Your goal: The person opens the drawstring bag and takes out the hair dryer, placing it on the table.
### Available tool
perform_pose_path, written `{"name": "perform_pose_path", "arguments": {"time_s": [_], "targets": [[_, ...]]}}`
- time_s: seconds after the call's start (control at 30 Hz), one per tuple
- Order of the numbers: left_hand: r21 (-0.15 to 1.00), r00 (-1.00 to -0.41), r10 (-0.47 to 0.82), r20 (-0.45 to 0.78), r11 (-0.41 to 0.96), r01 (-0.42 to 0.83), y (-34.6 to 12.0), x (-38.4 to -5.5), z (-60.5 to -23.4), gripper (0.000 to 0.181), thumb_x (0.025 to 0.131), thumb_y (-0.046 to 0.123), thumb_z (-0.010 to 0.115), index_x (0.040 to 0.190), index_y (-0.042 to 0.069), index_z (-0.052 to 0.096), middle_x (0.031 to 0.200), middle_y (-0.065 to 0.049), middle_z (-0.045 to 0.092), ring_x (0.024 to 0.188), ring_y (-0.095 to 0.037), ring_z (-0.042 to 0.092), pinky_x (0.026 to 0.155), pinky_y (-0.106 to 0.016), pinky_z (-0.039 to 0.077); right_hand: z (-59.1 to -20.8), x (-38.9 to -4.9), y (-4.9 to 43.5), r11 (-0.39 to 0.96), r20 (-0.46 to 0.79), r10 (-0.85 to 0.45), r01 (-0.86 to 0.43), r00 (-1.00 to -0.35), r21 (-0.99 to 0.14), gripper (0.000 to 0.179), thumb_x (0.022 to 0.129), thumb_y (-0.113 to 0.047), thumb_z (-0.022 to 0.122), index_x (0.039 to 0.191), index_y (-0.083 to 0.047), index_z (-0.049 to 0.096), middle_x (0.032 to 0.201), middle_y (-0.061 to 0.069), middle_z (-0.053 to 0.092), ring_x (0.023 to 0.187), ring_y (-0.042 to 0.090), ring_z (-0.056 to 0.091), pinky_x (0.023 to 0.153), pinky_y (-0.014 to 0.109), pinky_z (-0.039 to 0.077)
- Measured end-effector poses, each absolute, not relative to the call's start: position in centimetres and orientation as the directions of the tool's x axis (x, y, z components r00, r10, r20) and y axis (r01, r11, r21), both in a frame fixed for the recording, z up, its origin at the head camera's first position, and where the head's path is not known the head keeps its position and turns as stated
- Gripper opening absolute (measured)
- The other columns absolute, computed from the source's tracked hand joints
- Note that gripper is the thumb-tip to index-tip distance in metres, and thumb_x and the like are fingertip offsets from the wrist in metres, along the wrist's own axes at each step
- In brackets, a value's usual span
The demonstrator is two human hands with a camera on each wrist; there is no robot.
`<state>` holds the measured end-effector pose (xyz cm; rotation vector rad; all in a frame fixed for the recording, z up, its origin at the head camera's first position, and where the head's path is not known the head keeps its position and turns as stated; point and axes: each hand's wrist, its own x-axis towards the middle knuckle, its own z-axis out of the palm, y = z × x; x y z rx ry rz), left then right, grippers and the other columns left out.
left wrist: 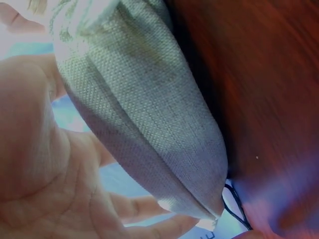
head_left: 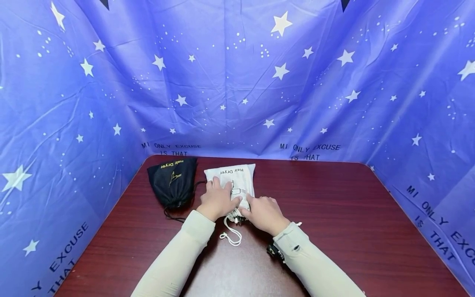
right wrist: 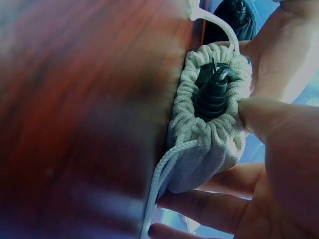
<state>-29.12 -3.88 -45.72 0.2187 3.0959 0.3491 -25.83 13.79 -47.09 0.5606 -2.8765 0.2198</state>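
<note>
From the head view you see the white bag lying on the dark red table, just beyond the middle of your reach, its print "Hair Dryer" upside down to you above a small drawing. The black bag lies near it to the left, with similar print in gold; only this view shows the lettering on both. Behind stands the blue star-printed curtain. The white cord trails from the mouth of the white bag toward you.

Your right wrist view adds what the head view barely gives: the gathered mouth stands open, and inside sits a black ribbed cable end bent over at its tip. Your left wrist view gives the bag's side instead, with a long seam running down the cloth, and a loop of black cord by the far corner.

Now your grip. Your left hand is spread flat over the top of the white bag, fingers apart and nearly straight, touching the cloth without closing round it. Your right hand is at the mouth end: the thumb presses on the gathered rim, while the fingers stretch fairly straight along the bag's right side, apart from one another. How hard either hand presses, you cannot tell.
</note>
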Motion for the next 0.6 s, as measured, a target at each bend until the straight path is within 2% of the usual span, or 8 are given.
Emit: {"name": "perform_pose_path", "arguments": {"time_s": [0.4,0.6], "targets": [[0.198,-0.988,0.154,0.001,0.968,0.151,-3.52,-28.69,-45.66,0.076,0.095,0.070,0.054,0.156,0.026,0.046,0.159,-0.025,0.028,0.140,-0.043,0.033,0.078,-0.057,0.057,-47.25,-25.31,14.21,0.917,0.224,-0.363,-0.390,-0.904,-0.087,0.061,0.098,-0.054,0.060,0.137,-0.008,0.066,0.088,0.020,0.076,0.080,0.038,0.072,0.073,0.053,0.054],[0.185,-0.988,0.156,0.002,0.971,0.154,-3.43,-28.54,-45.56,0.076,0.095,0.070,0.053,0.156,0.026,0.045,0.159,-0.026,0.028,0.140,-0.043,0.034,0.077,-0.057,0.058,-47.25,-25.13,14.31,0.908,0.257,-0.383,-0.412,-0.887,-0.072,0.054,0.097,-0.050,0.063,0.130,-0.007,0.068,0.074,0.016,0.071,0.072,0.035,0.070,0.067,0.052,0.054]]}}
